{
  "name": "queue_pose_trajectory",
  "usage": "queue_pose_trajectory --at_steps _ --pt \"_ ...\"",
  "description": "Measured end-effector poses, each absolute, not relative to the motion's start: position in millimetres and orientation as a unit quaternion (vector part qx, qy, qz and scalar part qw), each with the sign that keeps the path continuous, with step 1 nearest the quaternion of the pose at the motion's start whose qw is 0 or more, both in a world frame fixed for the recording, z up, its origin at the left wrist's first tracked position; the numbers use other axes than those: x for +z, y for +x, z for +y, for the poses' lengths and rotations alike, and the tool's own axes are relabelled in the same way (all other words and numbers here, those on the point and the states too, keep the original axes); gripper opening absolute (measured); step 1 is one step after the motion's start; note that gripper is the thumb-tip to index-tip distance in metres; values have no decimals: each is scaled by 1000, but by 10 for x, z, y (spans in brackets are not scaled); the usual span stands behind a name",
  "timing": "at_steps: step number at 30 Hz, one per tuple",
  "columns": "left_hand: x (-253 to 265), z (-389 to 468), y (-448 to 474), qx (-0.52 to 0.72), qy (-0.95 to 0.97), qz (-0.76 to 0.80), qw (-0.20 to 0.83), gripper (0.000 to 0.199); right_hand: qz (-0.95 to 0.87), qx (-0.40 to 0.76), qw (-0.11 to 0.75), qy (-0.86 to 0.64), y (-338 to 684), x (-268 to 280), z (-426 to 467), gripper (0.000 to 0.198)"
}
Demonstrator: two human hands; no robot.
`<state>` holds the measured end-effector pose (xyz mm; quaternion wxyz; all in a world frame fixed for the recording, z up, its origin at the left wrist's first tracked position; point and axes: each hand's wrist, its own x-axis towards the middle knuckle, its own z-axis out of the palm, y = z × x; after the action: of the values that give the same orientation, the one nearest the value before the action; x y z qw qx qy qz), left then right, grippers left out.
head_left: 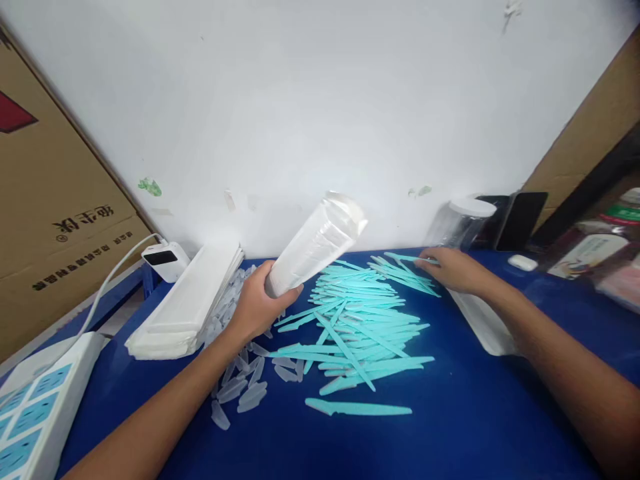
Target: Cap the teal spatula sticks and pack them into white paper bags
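Note:
My left hand is wrapped round a bundle of translucent white plastic sleeves, raised and tilted up to the right above the table. Fingers pinched, my right hand holds the end of a turquoise eyebrow razor at the back right. Below it lies a small group of similar razors. A larger heap of turquoise eyebrow razors covers the middle, with a single razor lying apart in front. Loose clear blade caps are scattered left of the heap, partly behind my left hand and forearm.
A stack of flat white sleeves lies at the left, near a small white device on a cable. A power strip is at front left. A lidded clear jar, a white strip and bottles are right. A wall closes the back.

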<state>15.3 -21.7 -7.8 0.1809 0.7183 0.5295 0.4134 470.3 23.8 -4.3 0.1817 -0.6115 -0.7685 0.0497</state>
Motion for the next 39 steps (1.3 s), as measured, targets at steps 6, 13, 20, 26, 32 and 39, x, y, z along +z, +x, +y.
queue_pose_trajectory --at_steps 6,13,20,26,32,39 --pt "-45 -237 148 373 770 514 60 47 -730 89 92 -672 4605 -112 259 53" --pt "-51 -229 137 374 777 504 50 44 -728 128 74 -669 4646 -30 187 54" --pt "-48 -228 129 381 775 503 47 44 -740 118 135 -648 4711 126 115 49" --pt "-58 -210 110 358 777 518 17 43 -750 71 235 -614 4701 484 -82 57" --pt "-76 -219 118 328 780 532 1 42 -763 112 317 -552 4503 687 -333 56" --pt "-84 -232 139 311 802 508 -25 45 -798 110 263 -530 4240 645 -451 53"
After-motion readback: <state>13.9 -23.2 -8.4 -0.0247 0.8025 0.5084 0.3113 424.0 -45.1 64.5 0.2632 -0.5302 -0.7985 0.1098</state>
